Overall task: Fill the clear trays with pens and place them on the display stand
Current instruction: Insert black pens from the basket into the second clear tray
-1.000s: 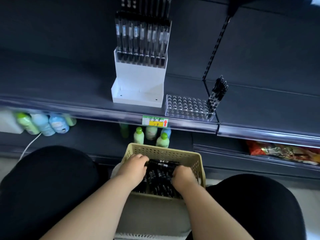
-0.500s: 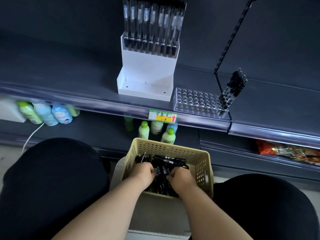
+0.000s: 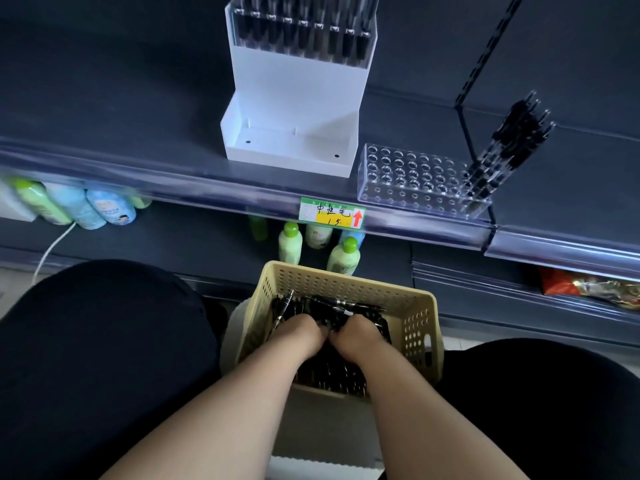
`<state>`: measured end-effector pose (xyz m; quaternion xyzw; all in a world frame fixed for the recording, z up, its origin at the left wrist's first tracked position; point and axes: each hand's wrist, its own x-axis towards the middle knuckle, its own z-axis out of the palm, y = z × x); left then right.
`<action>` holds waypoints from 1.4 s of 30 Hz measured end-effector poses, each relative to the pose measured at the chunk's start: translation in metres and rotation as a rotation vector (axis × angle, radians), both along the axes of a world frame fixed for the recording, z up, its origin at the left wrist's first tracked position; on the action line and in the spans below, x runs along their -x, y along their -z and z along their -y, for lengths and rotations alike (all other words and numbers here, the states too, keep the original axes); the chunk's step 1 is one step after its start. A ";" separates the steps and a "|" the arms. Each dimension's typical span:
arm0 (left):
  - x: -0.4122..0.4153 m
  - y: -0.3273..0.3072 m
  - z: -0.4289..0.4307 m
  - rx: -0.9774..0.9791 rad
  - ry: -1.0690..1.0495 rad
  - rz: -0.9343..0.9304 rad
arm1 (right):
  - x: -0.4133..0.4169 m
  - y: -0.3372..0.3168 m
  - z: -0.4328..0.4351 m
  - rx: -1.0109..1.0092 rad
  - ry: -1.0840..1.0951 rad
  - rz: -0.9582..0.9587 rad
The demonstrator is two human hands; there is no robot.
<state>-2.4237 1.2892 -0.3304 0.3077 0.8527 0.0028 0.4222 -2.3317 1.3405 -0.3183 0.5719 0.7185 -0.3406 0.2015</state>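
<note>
The left hand (image 3: 300,333) and right hand (image 3: 360,336) reach knuckles-up into the basket (image 3: 346,282) of pens (image 3: 329,308), close together, likely to gather a bundle at once. Their fingers curl out of sight among the pens, so whether they grip any cannot be told. The tray (image 3: 412,178) sits at the shelf's (image 3: 138,133) front edge, just right of the stand (image 3: 298,84), within easy reach. Only its right end holds a bunch (image 3: 502,147). The stand's lower step is bare, probably kept for it.
</note>
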 end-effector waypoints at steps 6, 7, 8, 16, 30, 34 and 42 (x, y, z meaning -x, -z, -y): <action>0.003 -0.003 0.006 -0.043 -0.245 0.145 | -0.006 -0.009 -0.005 0.021 0.006 -0.018; 0.004 -0.005 0.009 -0.072 -0.296 0.182 | -0.008 -0.012 -0.005 0.029 -0.004 -0.028; 0.004 -0.008 0.013 -0.105 -0.339 0.214 | -0.010 -0.016 -0.005 0.046 -0.014 -0.042; 0.005 -0.050 0.032 -0.547 -0.358 0.178 | -0.026 -0.055 0.011 -0.019 0.064 -0.346; -0.010 -0.162 0.021 -1.224 -0.217 0.114 | -0.038 -0.153 -0.005 -0.421 0.213 -0.986; -0.003 -0.186 0.004 -1.301 -0.235 0.168 | -0.042 -0.181 -0.028 -0.522 0.306 -1.099; 0.013 -0.234 -0.065 -1.391 -0.087 0.222 | -0.045 -0.258 -0.106 -0.943 0.279 -1.010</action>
